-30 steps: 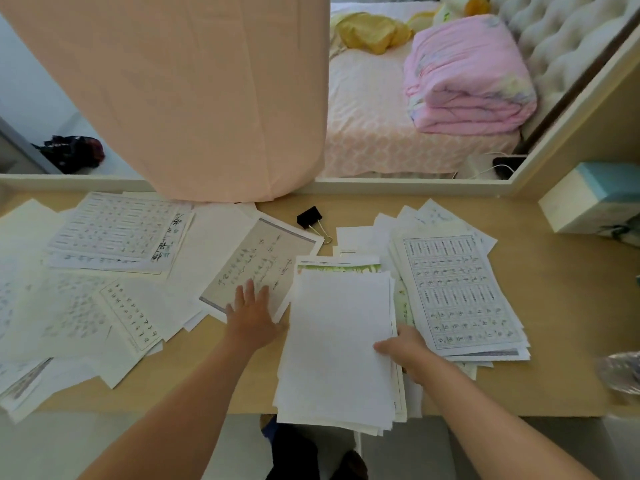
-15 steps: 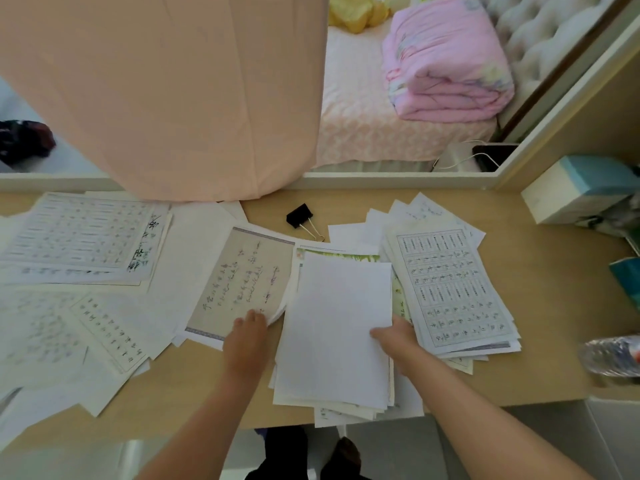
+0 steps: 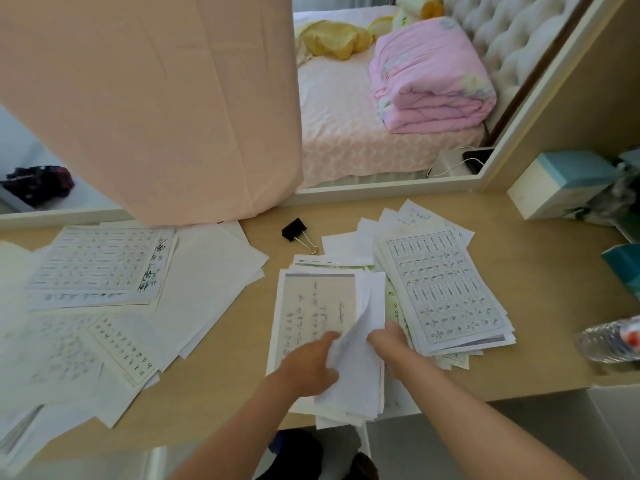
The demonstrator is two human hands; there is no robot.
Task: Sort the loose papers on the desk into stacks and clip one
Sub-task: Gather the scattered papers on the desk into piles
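In the middle of the wooden desk point(image 3: 540, 306) lies a paper stack point(image 3: 313, 306) topped by a beige calligraphy sheet. A blank white sheet point(image 3: 363, 327) stands bent up over the stack's right side. My left hand point(image 3: 308, 365) grips its left edge and my right hand point(image 3: 388, 341) holds its right edge. A second stack with a printed grid sheet point(image 3: 443, 289) lies just to the right. Loose papers point(image 3: 104, 271) spread over the desk's left half. The black binder clip point(image 3: 294, 230) lies behind the middle stack, untouched.
A plastic water bottle point(image 3: 609, 341) lies at the desk's right edge. A white and teal box point(image 3: 561, 181) stands at the back right, with a teal item point(image 3: 623, 265) in front of it. A peach curtain point(image 3: 156, 98) hangs down to the desk's back edge.
The beige calligraphy sheet has come from the left pile onto the middle stack. The white sheet that lay flat is now bent upward between both hands.
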